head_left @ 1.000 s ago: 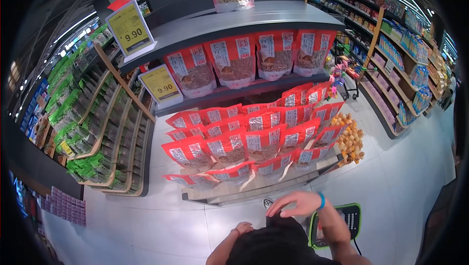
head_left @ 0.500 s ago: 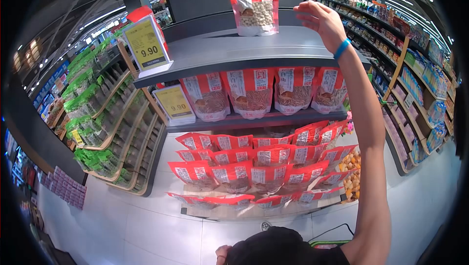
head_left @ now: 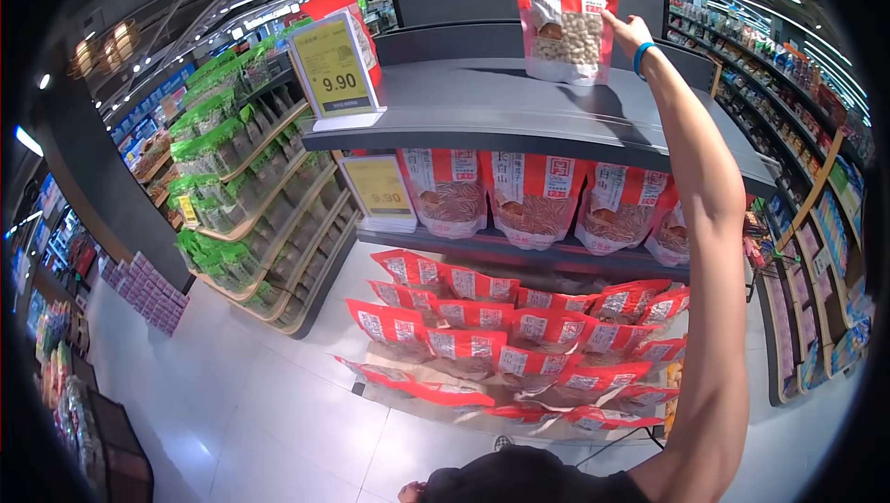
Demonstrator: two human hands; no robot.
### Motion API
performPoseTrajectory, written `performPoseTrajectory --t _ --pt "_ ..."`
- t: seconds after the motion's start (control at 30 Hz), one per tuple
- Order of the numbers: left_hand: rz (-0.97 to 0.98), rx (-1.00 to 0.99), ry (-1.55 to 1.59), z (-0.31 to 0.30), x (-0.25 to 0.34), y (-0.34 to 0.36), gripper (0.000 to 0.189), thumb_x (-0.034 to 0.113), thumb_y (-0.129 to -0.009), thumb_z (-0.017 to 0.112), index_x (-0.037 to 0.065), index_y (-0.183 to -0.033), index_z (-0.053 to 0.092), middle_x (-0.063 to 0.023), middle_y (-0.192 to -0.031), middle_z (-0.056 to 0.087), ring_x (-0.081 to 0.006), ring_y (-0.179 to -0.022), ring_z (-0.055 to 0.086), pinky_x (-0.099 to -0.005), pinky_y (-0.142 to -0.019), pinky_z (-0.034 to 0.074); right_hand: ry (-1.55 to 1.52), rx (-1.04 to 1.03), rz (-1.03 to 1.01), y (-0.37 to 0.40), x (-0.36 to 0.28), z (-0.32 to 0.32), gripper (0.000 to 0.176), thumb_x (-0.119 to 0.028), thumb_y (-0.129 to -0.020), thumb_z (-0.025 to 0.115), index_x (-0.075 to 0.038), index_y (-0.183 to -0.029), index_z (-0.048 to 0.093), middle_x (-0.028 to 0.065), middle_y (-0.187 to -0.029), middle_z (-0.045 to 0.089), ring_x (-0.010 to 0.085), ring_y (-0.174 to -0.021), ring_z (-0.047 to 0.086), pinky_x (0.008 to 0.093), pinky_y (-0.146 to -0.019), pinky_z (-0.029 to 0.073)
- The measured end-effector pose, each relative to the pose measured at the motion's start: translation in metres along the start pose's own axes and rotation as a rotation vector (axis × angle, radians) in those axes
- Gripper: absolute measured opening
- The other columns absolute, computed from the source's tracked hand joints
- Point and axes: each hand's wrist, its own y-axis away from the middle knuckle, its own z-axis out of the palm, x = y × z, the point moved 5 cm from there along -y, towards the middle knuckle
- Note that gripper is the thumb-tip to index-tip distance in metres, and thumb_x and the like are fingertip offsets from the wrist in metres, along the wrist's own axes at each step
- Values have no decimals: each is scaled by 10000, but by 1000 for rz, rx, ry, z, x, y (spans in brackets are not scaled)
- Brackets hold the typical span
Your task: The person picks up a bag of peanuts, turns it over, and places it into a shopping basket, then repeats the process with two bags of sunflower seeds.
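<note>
A red and white pouch [head_left: 567, 25] of pale seeds or nuts, seen through its clear front, is upright on the top grey shelf [head_left: 436, 95]. My right hand [head_left: 634, 34], with a blue wristband, has its fingers closed on the pouch's right edge; the fingertips behind it are hidden. Only a small part of my left hand [head_left: 411, 492] shows at the bottom, beside my dark top, and its fingers cannot be made out. Under the top shelf stands a row of similar red pouches [head_left: 536, 202] with darker, long seeds.
A yellow 9.90 price sign [head_left: 336, 72] stands at the shelf's left end, in front of another red pouch. Several rows of red pouches [head_left: 468, 345] fill the low display. Green-topped packs [head_left: 218, 141] line the left rack; stocked shelves [head_left: 742, 58] run along the right.
My right hand has moved from open beside the pouch to closed on its right edge. The view has shifted, so the shelf and pouch appear further right.
</note>
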Motion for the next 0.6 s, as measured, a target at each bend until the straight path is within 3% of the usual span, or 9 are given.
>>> performPoseTrajectory --t 0.13,0.2,0.3,0.4,0.47,0.6 --pt "33 22 -8 0 -2 8 277 242 -961 456 100 -1025 685 -92 -966 678 -223 -836 614 -382 -746 523 -128 -128 106 3 -6 5 1157 -697 -686 723 40 -1465 290 237 -1399 460 348 -1294 468 543 -1038 386" --pt "43 24 -19 -1 -1 11 276 239 -961 456 97 -1025 684 -93 -966 678 -224 -831 615 -380 -744 524 -143 -136 144 3 -1 11 1110 -668 -685 749 -7 -1467 320 211 -1414 450 333 -1300 459 555 -1045 366" --pt "59 22 -37 2 4 13 275 236 -960 457 92 -1024 682 -94 -967 677 -224 -823 616 -376 -741 524 -212 -186 130 9 -1 23 970 -596 -695 790 -43 -1404 427 183 -1323 538 311 -1202 537 530 -1012 398" --pt "81 17 -59 6 8 13 274 233 -959 458 87 -1023 681 -96 -967 676 -225 -816 616 -372 -739 524 -212 -281 45 29 -14 21 703 -509 -703 830 -57 -1189 600 101 -1049 665 257 -968 617 478 -915 451" --pt "100 11 -77 9 13 10 274 231 -958 459 83 -1023 680 -96 -967 675 -225 -810 617 -369 -737 525 -247 -207 -58 40 -17 20 606 -483 -701 844 -70 -1101 652 74 -962 674 198 -896 622 386 -864 473" --pt "134 0 -108 15 22 4 272 227 -956 460 77 -1022 678 -98 -968 673 -226 -800 618 -364 -733 525 -298 -265 -50 53 -25 16 549 -419 -724 850 -79 -1116 671 46 -1001 692 123 -875 609 309 -782 483"
